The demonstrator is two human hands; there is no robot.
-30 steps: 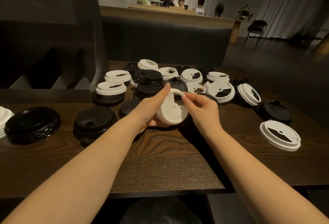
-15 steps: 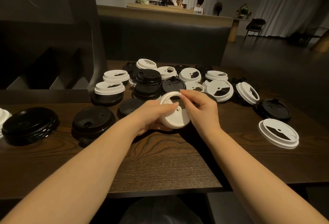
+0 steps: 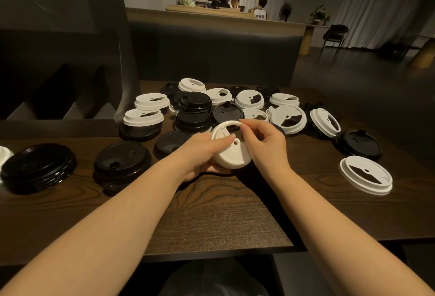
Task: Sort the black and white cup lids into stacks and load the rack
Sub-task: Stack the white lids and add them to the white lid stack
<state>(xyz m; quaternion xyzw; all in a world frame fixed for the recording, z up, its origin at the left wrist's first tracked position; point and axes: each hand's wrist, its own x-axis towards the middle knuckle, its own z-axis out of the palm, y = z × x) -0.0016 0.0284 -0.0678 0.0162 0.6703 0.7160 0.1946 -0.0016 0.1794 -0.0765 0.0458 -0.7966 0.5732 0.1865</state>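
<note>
Just above the near middle of the wooden table (image 3: pixel 211 213), a white lid (image 3: pixel 231 154) is held tilted: it is cradled from below and pinned by the thumb of the left hand (image 3: pixel 202 152), while its far rim is pinched by the fingertips of the right hand (image 3: pixel 263 145). Judged from this grip, the lid is best squared level, kept lightly pinched so the thin rim is not bent, and nested only with white lids. Loose black and white lids (image 3: pixel 288 119) lie mixed just beyond; no rack can be made out.
</note>
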